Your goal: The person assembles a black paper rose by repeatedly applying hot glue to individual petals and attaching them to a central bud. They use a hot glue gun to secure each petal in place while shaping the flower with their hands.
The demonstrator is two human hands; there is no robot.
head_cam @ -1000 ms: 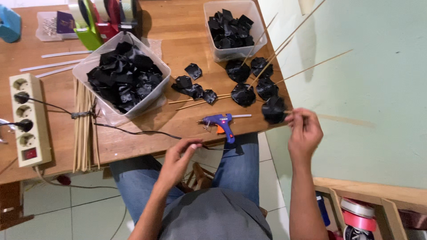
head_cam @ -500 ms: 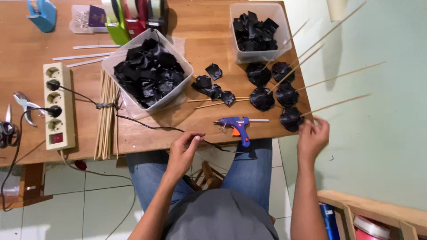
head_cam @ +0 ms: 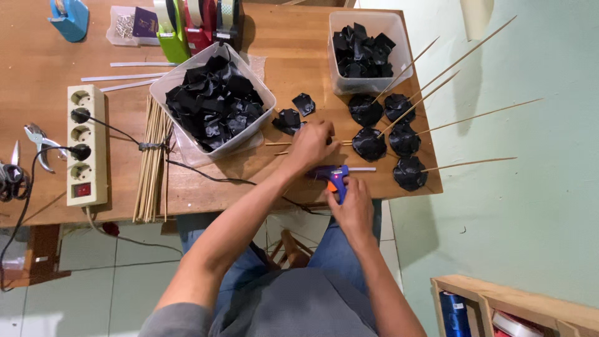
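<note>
Both hands have come up onto the counter: right hand grips the blue glue gun near the front edge; just behind it, left hand closes over a skewer, apparently mid-gluing.

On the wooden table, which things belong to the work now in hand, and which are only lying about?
In use:
- left hand, over thin wooden skewers and loose black folded petals
- right hand, on blue-and-orange glue gun
- black paper flowers on skewers

Lying about:
- cream power strip
- bundle of spare sticks
- green tape dispenser
- metal pliers
</note>
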